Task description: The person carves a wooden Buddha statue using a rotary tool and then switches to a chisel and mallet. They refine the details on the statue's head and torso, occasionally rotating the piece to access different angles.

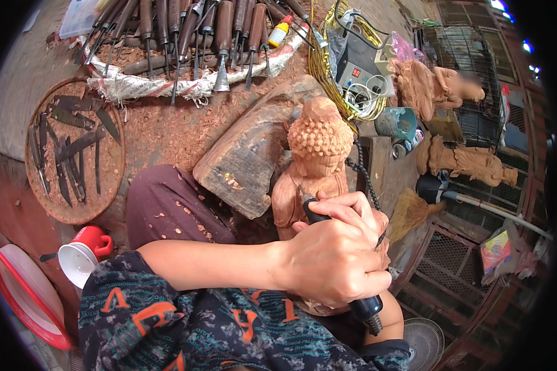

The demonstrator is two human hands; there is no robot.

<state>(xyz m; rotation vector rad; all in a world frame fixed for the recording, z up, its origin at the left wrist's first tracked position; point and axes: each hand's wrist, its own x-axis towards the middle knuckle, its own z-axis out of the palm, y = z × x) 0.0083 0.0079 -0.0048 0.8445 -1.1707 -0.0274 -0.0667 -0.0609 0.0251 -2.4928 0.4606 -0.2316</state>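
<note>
A reddish wooden statue (319, 154) of a seated figure with a curly head stands upright in front of me. My left hand (334, 256) reaches across from the left and is closed around a black rotary tool handpiece (368, 306). The tool's tip touches the statue's chest just below the chin. The tool's ribbed rear end sticks out beneath the hand. My right hand (382, 226) is almost wholly hidden under the left; only a bit of fingers and forearm shows beside the statue, and its grip is unclear.
A dark wood block (247, 154) leans behind the statue on chip-covered ground. A row of chisels (185, 37) lies at the back and a round tray of blades (74, 154) at the left. A red-and-white cup (83, 253), more carved figures (464, 161) and a control box (362, 65) stand around.
</note>
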